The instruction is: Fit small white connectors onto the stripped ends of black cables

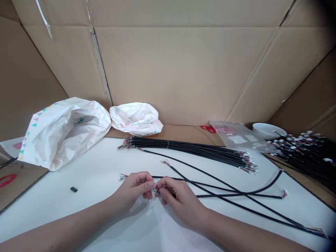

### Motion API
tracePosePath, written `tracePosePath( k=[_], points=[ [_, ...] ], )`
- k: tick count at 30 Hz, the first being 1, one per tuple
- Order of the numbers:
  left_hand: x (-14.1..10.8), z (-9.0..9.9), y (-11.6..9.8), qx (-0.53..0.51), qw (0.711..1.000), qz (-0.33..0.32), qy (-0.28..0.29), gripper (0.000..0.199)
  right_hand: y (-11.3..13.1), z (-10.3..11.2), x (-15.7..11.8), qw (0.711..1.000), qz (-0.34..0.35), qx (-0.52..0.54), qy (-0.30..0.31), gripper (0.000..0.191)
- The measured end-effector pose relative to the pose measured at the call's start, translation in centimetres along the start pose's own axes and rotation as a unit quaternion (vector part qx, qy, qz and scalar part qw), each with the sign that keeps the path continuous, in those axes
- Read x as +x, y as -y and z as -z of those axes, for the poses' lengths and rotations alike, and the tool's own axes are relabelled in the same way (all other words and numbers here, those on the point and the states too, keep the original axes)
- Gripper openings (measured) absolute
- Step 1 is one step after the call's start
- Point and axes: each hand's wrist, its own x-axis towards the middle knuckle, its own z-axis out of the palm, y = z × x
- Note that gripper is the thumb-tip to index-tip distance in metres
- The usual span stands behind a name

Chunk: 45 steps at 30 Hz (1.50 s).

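Observation:
Near the middle of the white table (97, 161), my left hand (138, 189) pinches the thin loose wires (155, 189) at a black cable's end. Close beside it, my right hand (175, 196) is closed around the same end, where the wires leave the black sheath. That cable (236, 196) runs out to the right from my right hand to a small white connector (284, 193). Several other black cables (207, 173) with bare coloured wire ends cross behind and right of my hands. My fingers partly hide the wires.
A tied bundle of black cables (189, 148) lies behind my hands. White plastic bags (68, 133) stand back left, a small black piece (74, 189) at left. At right are a clear bag (236, 136), a white bowl (269, 131) and more cables (309, 154). Cardboard walls (183, 70) surround the table.

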Motion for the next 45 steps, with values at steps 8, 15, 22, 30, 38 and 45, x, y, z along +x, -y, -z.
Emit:
tracePosePath(
  k=[8,15,22,30,38,45],
  points=[
    [0.0,0.1,0.1,0.004,1.0,0.0,0.005,0.027,-0.3,-0.1,0.0,1.0,0.008,0.002,0.003,0.018],
    [0.0,0.1,0.3,0.006,1.0,-0.003,0.005,0.029,-0.2,-0.1,0.0,1.0,0.006,-0.011,0.005,0.02],
    [0.0,0.1,0.2,0.006,1.0,-0.003,0.008,0.03,-0.3,-0.2,0.0,1.0,0.016,-0.013,0.006,0.02],
    [-0.1,0.3,0.6,0.035,0.999,0.0,0.002,0.027,0.0,-0.1,-0.2,0.998,0.03,-0.052,-0.015,0.017],
    [-0.5,0.0,0.5,0.116,0.993,-0.015,0.004,0.021,-0.4,0.1,-0.3,0.987,0.069,-0.121,-0.081,0.015],
    [-1.9,-1.0,0.0,0.398,0.889,-0.196,0.115,0.004,-0.9,0.3,0.0,0.973,0.105,-0.165,-0.125,0.018]
  ],
)
